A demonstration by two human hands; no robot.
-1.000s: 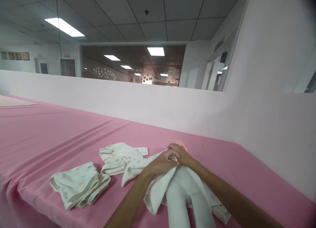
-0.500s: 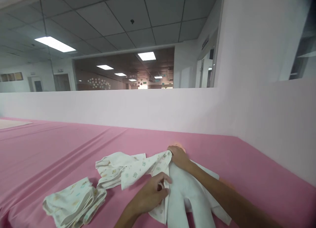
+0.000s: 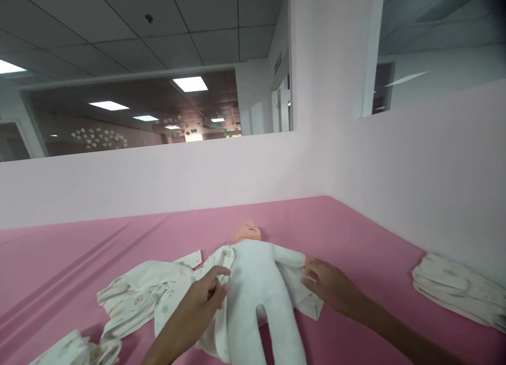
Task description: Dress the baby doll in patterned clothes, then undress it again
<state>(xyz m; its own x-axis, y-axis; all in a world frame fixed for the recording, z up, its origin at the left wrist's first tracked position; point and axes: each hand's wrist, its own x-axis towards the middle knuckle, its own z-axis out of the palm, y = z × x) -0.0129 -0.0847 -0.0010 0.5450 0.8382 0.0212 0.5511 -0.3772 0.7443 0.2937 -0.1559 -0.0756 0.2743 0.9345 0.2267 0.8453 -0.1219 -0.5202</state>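
Observation:
A doll with a white cloth body and a pinkish head lies on its back, its head toward the wall. Beneath it and out to both sides spreads an open white baby shirt with small printed figures. Over the shirt's left part, beside the doll's trunk, my left hand is curled loosely, thumb and forefinger apart, no cloth visibly gripped. My right hand has its fingers closed around the end of the doll's outstretched arm at the right. Part of the shirt shows under that arm.
A pink sheet covers the surface, with creases at the left. Folded printed cloth lies at the lower left, and another folded white stack at the right by the wall. White walls with windows meet in a corner behind.
My view has turned right. My right hand has left the shirt by the doll's shoulder and moved to the doll's right-side arm. The shirt edge there has dropped beside the doll.

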